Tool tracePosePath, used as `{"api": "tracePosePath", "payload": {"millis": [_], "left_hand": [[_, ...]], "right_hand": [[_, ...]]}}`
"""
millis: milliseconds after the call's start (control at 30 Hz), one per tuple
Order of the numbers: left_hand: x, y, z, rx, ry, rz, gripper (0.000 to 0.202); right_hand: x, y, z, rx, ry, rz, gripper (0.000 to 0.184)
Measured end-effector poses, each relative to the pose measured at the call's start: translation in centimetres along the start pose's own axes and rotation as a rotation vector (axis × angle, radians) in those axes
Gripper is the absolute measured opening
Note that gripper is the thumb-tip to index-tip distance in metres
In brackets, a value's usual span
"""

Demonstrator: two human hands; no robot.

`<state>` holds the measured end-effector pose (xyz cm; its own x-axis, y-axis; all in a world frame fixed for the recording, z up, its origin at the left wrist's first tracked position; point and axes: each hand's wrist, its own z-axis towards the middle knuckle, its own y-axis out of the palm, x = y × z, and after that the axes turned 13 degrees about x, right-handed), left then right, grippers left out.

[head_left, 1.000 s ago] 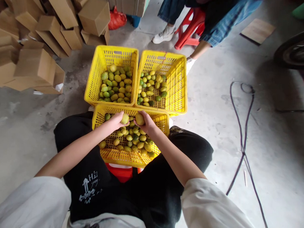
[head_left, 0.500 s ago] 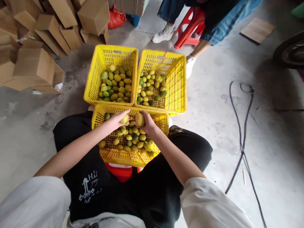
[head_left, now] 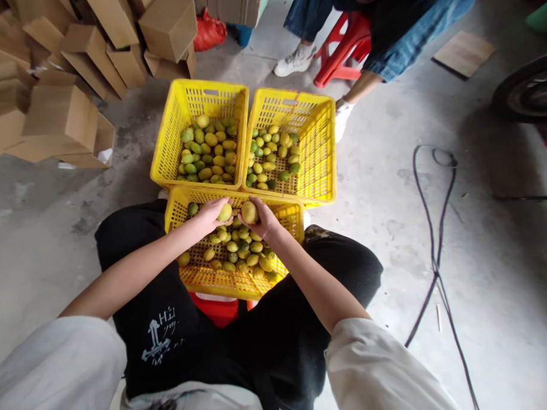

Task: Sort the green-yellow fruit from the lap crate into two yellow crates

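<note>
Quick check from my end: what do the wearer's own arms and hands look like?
The left hand and right hand are ungloved. The bare forearms show no watch or bracelet, below loose, plain, elbow-length, whitish-grey sleeves.

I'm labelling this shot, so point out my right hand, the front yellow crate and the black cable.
Right hand (head_left: 265, 220), head view: its back.
Front crate (head_left: 230, 281), head view: near wall.
Black cable (head_left: 437, 273), head view: its crossing.
</note>
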<state>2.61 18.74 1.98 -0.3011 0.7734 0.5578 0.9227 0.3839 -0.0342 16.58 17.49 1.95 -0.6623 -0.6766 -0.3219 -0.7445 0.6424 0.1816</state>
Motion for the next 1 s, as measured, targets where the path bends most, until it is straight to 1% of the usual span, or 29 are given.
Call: {"api": "tracePosePath", "payload": {"millis": [133,300,367,467,533,633,700,733,800,900,933,1000], "left_hand": [[-0.04,-0.09,0.25,0.009,-0.002,0.027,0.033],[-0.09,-0.13,0.53,-0.024,0.012,0.089,0.034],[-0.01,-0.02,0.42,-0.035,-0.015,0.072,0.035],[0.26,0.16,0.12,-0.044,-0.085,0.015,0.037],[0.40,0.16,0.00,-0.053,-0.119,0.000,0.032],[0.29,-0.11,0.06,-0.137,-0.076,-0.043,0.016],[0.11,-0.32,0.19,-0.188,-0.013,-0.076,0.013],[0.05,-0.38,0.25,-0.188,0.014,-0.080,0.015],[0.05,-0.38,0.33,-0.127,0.036,-0.060,0.021],[0.26,-0.16,0.32,0.008,0.012,-0.029,0.029],[0.33,-0.07,0.29,0.032,0.000,-0.032,0.029],[0.38,0.05,0.23,0.038,-0.020,-0.055,0.027]], "right_hand": [[0.00,0.01,-0.03,0.010,0.008,-0.034,0.019],[-0.08,-0.03,-0.28,0.020,0.028,-0.060,0.023],[-0.09,-0.06,-0.40,0.026,0.028,-0.071,0.019],[-0.06,-0.02,-0.61,0.023,-0.017,-0.072,0.010],[-0.06,0.08,-0.77,0.004,-0.040,-0.054,0.005],[-0.15,0.18,-0.93,-0.008,-0.056,-0.009,0.006],[-0.26,0.16,-0.87,0.004,-0.062,-0.003,0.005],[-0.31,0.12,-0.78,0.007,-0.060,-0.007,0.004],[-0.38,0.04,-0.54,0.010,-0.054,-0.013,0.008],[-0.42,-0.03,-0.19,0.016,-0.045,0.001,0.011],[-0.43,-0.02,-0.13,0.018,-0.045,0.007,0.011],[-0.45,0.01,-0.10,0.014,-0.039,0.011,0.013]]}}
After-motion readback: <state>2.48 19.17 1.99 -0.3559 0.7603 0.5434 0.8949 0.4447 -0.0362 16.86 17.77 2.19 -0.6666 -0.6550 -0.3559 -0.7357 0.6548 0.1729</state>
